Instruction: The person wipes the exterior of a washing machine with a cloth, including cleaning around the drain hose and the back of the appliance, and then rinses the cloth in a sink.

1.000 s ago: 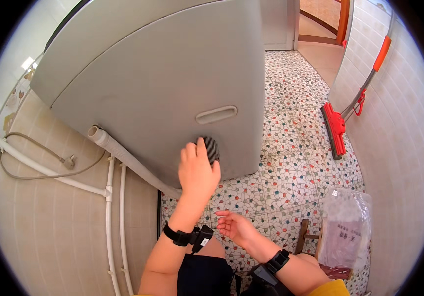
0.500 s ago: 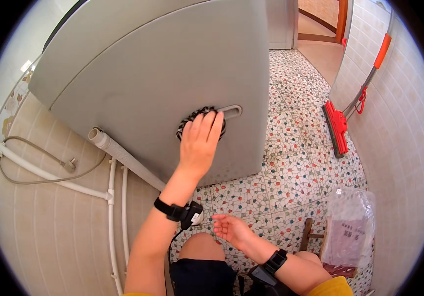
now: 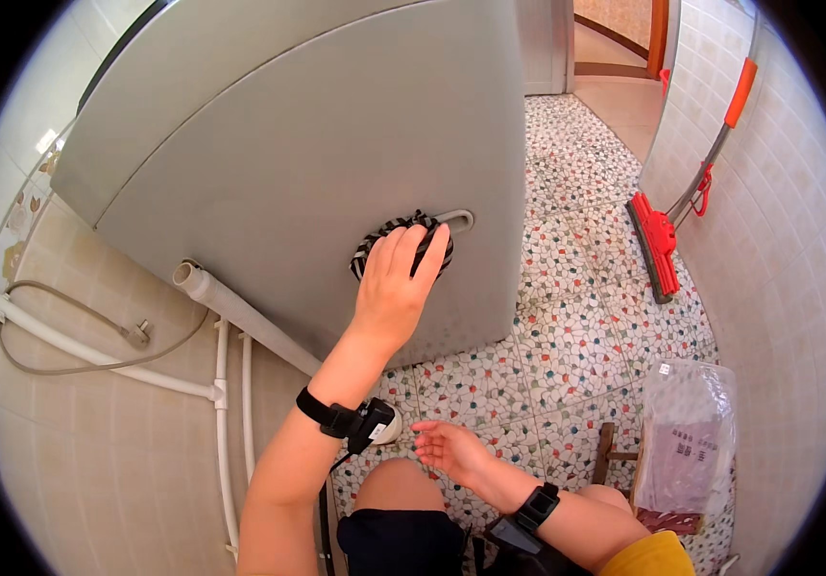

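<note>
A bunched black-and-white striped cloth (image 3: pixel 367 252) lies pressed against the side panel of a large grey appliance (image 3: pixel 269 154) that looks like a washing machine. My left hand (image 3: pixel 396 288) is on the cloth, its fingers spread over it and holding it to the panel just below a recessed grip (image 3: pixel 463 221). Part of the cloth is hidden under my palm and fingers. Low above the floor, near my knees, my right hand (image 3: pixel 453 455) holds nothing, its fingers loosely bent and apart.
A grey drain hose (image 3: pixel 250 312) leans along the appliance's lower edge. White pipes (image 3: pixel 221 384) and a cord with a plug (image 3: pixel 136 333) run on the left wall. At right are a red squeegee mop (image 3: pixel 658 245) and a plastic-wrapped stool (image 3: pixel 684 451) on the speckled tile floor (image 3: pixel 567 355).
My left hand and the cloth have slid slightly down and to the right on the panel. My right hand has stayed almost where it was.
</note>
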Demonstrator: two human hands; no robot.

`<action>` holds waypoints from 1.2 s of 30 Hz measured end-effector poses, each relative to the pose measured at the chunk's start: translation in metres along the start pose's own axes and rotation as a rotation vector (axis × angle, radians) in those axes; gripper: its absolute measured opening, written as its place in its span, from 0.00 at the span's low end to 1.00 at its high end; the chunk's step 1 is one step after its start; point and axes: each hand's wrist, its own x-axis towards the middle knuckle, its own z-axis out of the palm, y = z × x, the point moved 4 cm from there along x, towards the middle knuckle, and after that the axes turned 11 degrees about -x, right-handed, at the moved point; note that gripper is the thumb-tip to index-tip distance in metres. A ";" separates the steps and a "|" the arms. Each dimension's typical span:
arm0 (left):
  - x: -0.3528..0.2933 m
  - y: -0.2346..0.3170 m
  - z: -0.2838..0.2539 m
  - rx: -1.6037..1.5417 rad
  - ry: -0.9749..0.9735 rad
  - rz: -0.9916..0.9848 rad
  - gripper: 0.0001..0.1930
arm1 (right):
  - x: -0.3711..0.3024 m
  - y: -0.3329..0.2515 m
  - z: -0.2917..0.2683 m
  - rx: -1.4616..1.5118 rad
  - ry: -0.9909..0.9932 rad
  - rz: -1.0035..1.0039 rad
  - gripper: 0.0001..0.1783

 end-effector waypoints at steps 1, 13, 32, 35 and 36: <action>0.002 0.000 -0.003 -0.123 0.025 0.016 0.24 | 0.001 0.000 0.000 -0.002 -0.010 -0.002 0.14; 0.001 0.004 -0.006 0.315 -0.183 0.138 0.21 | -0.001 -0.005 -0.004 0.004 -0.050 -0.029 0.14; -0.029 -0.014 -0.023 0.131 -0.286 0.003 0.35 | 0.007 0.006 0.006 -0.015 -0.102 -0.031 0.15; -0.044 -0.014 -0.034 -0.043 -0.314 -0.133 0.39 | 0.005 0.004 0.005 -0.003 -0.087 -0.028 0.15; -0.041 -0.010 -0.039 -0.110 -0.299 -0.137 0.38 | 0.004 0.003 0.004 -0.006 -0.090 -0.036 0.15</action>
